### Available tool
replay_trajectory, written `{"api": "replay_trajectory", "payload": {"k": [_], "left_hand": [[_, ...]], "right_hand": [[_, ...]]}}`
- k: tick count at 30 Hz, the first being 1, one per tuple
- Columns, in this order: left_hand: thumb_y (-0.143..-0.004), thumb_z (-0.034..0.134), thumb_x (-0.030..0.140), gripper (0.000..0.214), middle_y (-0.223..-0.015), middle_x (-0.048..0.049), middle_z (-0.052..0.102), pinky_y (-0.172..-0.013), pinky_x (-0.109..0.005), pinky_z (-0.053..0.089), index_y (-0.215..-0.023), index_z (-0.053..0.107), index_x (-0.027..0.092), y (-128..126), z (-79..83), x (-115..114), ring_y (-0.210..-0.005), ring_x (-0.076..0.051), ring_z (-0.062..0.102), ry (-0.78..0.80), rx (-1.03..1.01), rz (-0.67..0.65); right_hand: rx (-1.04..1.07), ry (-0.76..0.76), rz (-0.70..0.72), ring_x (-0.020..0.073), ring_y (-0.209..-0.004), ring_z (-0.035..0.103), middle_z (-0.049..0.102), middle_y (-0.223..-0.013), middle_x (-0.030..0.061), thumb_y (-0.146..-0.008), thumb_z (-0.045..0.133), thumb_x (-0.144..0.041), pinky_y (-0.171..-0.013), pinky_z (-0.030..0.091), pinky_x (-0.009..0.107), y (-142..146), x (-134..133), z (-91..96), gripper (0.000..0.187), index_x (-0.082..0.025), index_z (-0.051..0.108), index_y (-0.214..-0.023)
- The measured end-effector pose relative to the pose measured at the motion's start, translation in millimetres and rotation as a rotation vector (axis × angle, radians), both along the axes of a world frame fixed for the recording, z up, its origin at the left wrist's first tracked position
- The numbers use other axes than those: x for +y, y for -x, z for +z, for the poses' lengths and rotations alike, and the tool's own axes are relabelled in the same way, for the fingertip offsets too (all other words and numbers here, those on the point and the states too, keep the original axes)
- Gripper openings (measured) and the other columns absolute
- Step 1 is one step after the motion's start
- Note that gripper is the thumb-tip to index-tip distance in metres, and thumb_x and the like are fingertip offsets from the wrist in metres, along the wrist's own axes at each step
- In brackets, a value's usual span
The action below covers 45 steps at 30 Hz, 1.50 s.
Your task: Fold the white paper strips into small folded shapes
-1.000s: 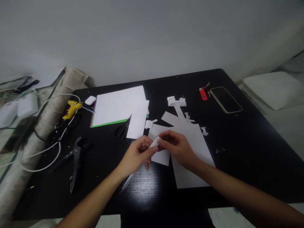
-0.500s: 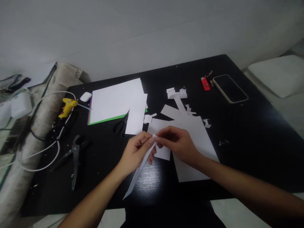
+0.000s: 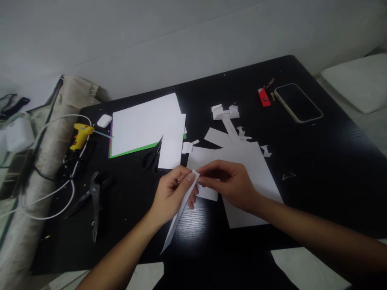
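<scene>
Your black bench (image 3: 317, 173) carries white paper (image 3: 142, 123) over a green sheet (image 3: 136, 151) at far left, scissors (image 3: 152, 157) beside it, with pliers (image 3: 93, 197), a glue gun (image 3: 79, 135) and an earbud case (image 3: 104, 120) further left. A cut white sheet (image 3: 256, 169) and scraps (image 3: 225, 112) lie mid-bench; a lighter (image 3: 264, 97) and phone (image 3: 298, 102) sit far right.

Glue gun (image 3: 79, 135), pliers (image 3: 92, 197), lighter (image 3: 264, 97), phone (image 3: 298, 102)

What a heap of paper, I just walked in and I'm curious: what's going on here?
A person works at a black table. Their left hand and right hand both pinch the upper end of a long narrow white paper strip, which slants down toward the near edge. A large white paper sheet lies under the right hand. Black scissors, black pliers and a yellow glue gun lie untouched to the left.
</scene>
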<state>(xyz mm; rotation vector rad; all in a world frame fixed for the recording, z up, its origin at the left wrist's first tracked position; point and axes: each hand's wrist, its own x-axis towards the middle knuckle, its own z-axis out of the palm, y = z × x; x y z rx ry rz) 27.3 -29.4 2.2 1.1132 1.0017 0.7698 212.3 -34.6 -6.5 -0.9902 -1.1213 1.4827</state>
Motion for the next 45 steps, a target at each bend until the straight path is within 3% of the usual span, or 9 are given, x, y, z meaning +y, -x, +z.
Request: {"api": "replay_trajectory", "payload": {"k": [8,18,29,38,45], "left_hand": [[-0.098,0.061,0.033,0.024,-0.065,-0.0001,0.066,-0.049,-0.023,0.055,-0.082,0.064,0.015,1,-0.5,-1,-0.050,-0.012,0.064,-0.109,0.044,0.016],[-0.098,0.061,0.028,0.021,-0.064,0.0011,0.068,-0.049,-0.023,0.051,-0.081,0.065,0.015,1,-1.3,-1,-0.046,-0.011,0.063,-0.094,-0.019,0.019],[-0.095,0.066,0.024,0.013,-0.068,0.0006,0.068,-0.064,-0.023,0.050,-0.084,0.067,0.016,1,-0.1,3,-0.063,-0.011,0.062,-0.194,0.049,0.072],[-0.094,0.066,0.025,0.018,-0.065,0.0008,0.066,-0.067,-0.024,0.047,-0.078,0.066,0.016,3,-1.1,3,-0.063,-0.012,0.059,-0.099,0.027,0.051],[-0.092,0.068,0.027,0.017,-0.063,0.0008,0.065,-0.064,-0.025,0.045,-0.078,0.067,0.017,4,-1.9,4,-0.061,-0.013,0.058,-0.013,-0.001,0.041]], "right_hand": [[0.038,0.008,0.014,0.0200,-0.073,0.075,0.077,-0.078,0.0031,-0.079,0.084,-0.022,-0.073,0.063,0.037,0,-1,1.2,0.013,-0.021,0.079,-0.091],[0.035,-0.033,0.005,0.0182,-0.072,0.075,0.078,-0.077,0.0033,-0.077,0.086,-0.021,-0.071,0.062,0.032,0,0,-1.7,0.014,-0.019,0.080,-0.089],[-0.016,-0.168,-0.034,0.0176,-0.080,0.074,0.078,-0.085,0.0039,-0.079,0.084,-0.017,-0.073,0.060,0.031,1,1,-10.6,0.011,-0.022,0.081,-0.089],[-0.169,-0.357,-0.055,0.0163,-0.076,0.073,0.078,-0.085,0.0035,-0.081,0.083,-0.016,-0.068,0.057,0.028,-6,6,-10.8,0.012,-0.020,0.080,-0.091],[-0.177,-0.379,-0.057,0.0162,-0.072,0.074,0.079,-0.081,0.0040,-0.080,0.083,-0.014,-0.067,0.058,0.026,-5,5,-11.3,0.010,-0.018,0.080,-0.089]]}}
